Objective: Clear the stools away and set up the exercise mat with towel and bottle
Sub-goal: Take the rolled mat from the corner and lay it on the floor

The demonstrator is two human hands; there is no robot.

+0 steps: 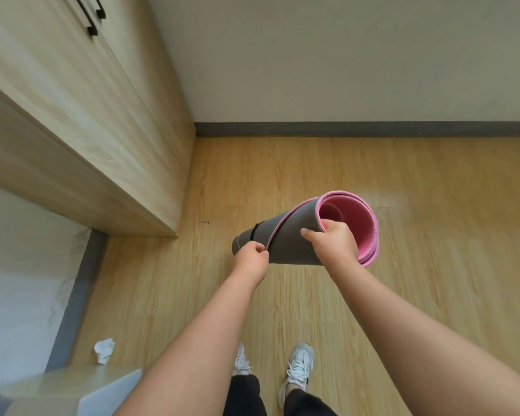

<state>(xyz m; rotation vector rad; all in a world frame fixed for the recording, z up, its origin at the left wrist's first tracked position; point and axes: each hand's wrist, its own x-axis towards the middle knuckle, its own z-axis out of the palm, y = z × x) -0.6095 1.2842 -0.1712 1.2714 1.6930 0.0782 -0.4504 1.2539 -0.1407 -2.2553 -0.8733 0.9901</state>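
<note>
A pale wood cabinet (81,115) stands left of a plain wall (342,55) above a wood-grain floor (433,205).

Crumpled paper (104,350) on wood floor (388,169)

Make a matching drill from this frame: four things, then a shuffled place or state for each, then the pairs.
1. exercise mat
2. left hand
3. right hand
4. crumpled white paper

A. lies on the floor, lower left
B. grips the rim of the roll's open end
C. rolled up, grey outside, pink inside
D. pinches the roll's loose outer edge

Pairs: 1-C, 2-D, 3-B, 4-A
</note>
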